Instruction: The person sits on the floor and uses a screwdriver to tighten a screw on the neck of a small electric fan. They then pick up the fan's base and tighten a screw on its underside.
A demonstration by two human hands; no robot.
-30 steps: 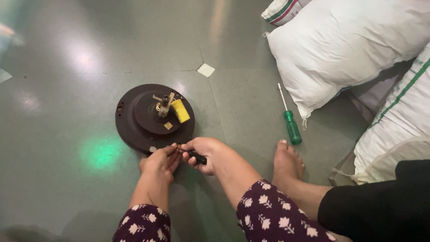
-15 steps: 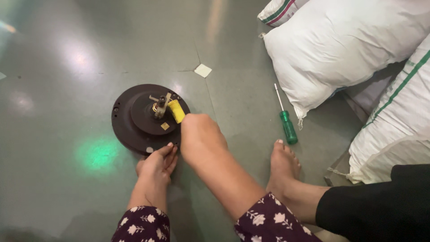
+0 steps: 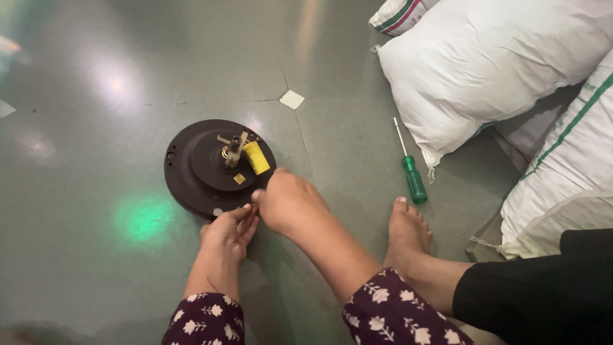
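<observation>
Left hand [image 3: 225,235] pinches the near rim of the round motor plate [image 3: 191,172], fingers narrow. Right hand [image 3: 288,203] curls at its edge; whether it holds anything I cannot tell. A slip could skid the plate across the glossy floor [image 3: 96,268].

Floor [image 3: 96,268]: glossy grey-green. Directly on it: dark round motor disc [image 3: 191,176] at centre, green-handled screwdriver [image 3: 410,171] right of centre, white sacks [image 3: 498,70] upper right, pale square scrap [image 3: 292,99] above centre.

One dark round disc assembly [image 3: 198,176]. One yellow block [image 3: 257,157] on it. One green-handled screwdriver [image 3: 412,174], right. Three white sacks [image 3: 485,70], far right. Two hands [image 3: 290,203], near. One bare foot [image 3: 407,230].
</observation>
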